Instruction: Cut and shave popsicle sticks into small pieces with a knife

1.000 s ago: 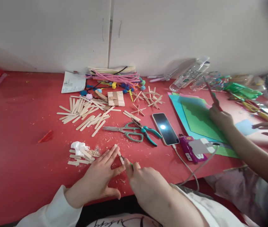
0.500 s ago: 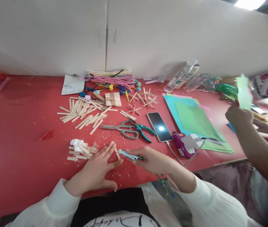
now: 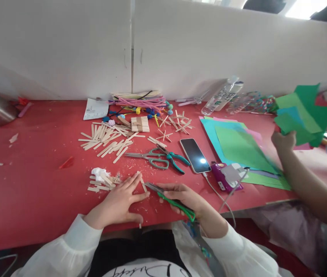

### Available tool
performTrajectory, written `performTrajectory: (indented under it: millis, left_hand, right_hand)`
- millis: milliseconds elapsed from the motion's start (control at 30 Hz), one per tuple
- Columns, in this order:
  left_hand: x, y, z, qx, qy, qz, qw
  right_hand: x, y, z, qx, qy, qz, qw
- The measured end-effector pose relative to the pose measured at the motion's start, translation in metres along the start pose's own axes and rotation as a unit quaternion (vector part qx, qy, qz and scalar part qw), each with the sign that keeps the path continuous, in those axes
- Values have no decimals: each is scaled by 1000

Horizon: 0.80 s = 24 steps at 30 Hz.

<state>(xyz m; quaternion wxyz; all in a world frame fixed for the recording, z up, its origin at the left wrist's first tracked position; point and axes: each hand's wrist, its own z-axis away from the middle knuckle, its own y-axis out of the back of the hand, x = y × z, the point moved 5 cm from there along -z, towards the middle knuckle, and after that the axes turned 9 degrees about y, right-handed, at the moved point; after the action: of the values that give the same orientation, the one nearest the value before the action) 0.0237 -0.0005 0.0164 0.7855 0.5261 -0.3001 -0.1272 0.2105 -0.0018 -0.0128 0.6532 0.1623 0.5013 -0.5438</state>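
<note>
My left hand [image 3: 123,202] lies on the red table with its fingers spread, index fingertip and thumb pressing on a small wooden craft stick [image 3: 143,184]. In my right hand [image 3: 184,196] is a utility knife [image 3: 177,202] with a green body, its blade pointing left at that stick. Wood shavings [image 3: 117,177] are scattered around. Left of my left hand, several stick pieces [image 3: 94,189] lie beside a crumpled white tissue [image 3: 100,174]. Beyond my hands are scissors [image 3: 157,163] and teal-handled pliers [image 3: 176,158].
Loose craft sticks [image 3: 102,134], pink pipe cleaners [image 3: 143,102] and a plastic bottle [image 3: 222,96] lie toward the white partition. A phone [image 3: 195,155] on a cable, a purple box [image 3: 223,181] and colored paper [image 3: 235,144] are to the right. Another person's hand [image 3: 284,141] holds green paper.
My right hand has turned the knife, so its green body now shows, angled down toward me. My left hand stays on the stick. The other person's hand now lifts a larger bundle of green paper.
</note>
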Motion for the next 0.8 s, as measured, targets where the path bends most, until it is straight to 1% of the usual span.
performTrajectory:
  millis: [67, 133, 200, 267, 333, 400, 467, 500, 533, 600, 667, 800]
  left_hand:
    - [0, 1, 0, 12, -5, 5, 1000]
    - [0, 1, 1, 28, -14, 11, 999]
    - [-1, 0, 2, 38, -22, 12, 999]
    - [-3, -2, 2, 52, -25, 8, 998]
    - [-6, -1, 3, 94, -19, 7, 995]
    - [-10, 5, 4, 163, -4, 16, 986]
    - [-14, 15, 3, 228, 14, 31, 973]
    - [-14, 20, 1, 248, 21, 37, 968]
    - [-14, 25, -2, 256, 29, 37, 965]
    - [-12, 31, -11, 230, 30, 28, 972]
    - [-6, 33, -21, 191, -4, 8, 981]
    - [-3, 30, -37, 137, -45, -11, 989]
  right_hand:
    - [-2, -5, 4, 8, 16, 27, 999]
    - [-8, -10, 8, 16, 56, 85, 995]
    - [-13, -13, 12, 35, 108, 154, 981]
    - [-15, -11, 15, 85, 149, 222, 960]
    - [-14, -5, 18, 149, 174, 288, 930]
    - [-12, 0, 20, 196, 193, 345, 897]
    - [-10, 1, 21, 217, 205, 389, 872]
    - [-10, 1, 20, 219, 204, 406, 863]
    - [-9, 0, 19, 218, 200, 420, 858]
    - [-11, -3, 16, 216, 193, 438, 851]
    - [-13, -7, 14, 220, 196, 446, 845]
    - [-15, -11, 11, 228, 218, 446, 838]
